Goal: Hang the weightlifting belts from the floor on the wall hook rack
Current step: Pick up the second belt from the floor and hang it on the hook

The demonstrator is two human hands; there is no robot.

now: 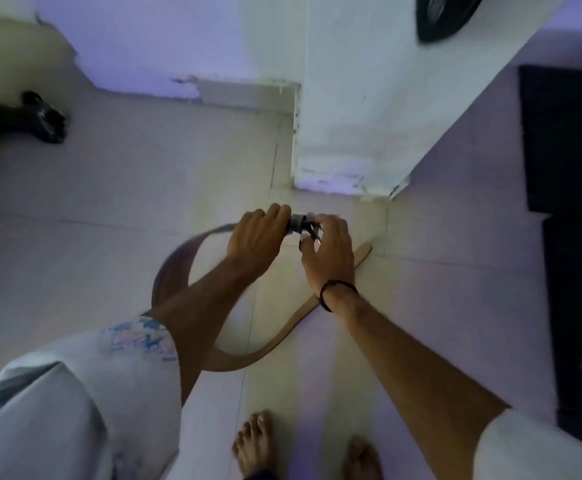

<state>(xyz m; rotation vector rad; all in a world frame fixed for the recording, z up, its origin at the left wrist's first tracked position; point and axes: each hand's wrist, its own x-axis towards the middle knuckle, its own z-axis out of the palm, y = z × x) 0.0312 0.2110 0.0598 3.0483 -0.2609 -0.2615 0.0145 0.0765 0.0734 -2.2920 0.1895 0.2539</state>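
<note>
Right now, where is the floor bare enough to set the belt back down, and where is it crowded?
Free: the tiles left of the brown belt, between it and the dark object, and the strip right of the belt up to the black mat. Crowded: below the white pillar, where the left hand and right hand grip the buckle.

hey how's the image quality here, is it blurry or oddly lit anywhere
Head view: soft overall, with motion blur on both hands, the left hand and right hand, and on the buckle between them; the brown belt smears at its curve. Dim light with a violet cast on the wall and floor. Wide-angle lens bends the wall edges.
</note>
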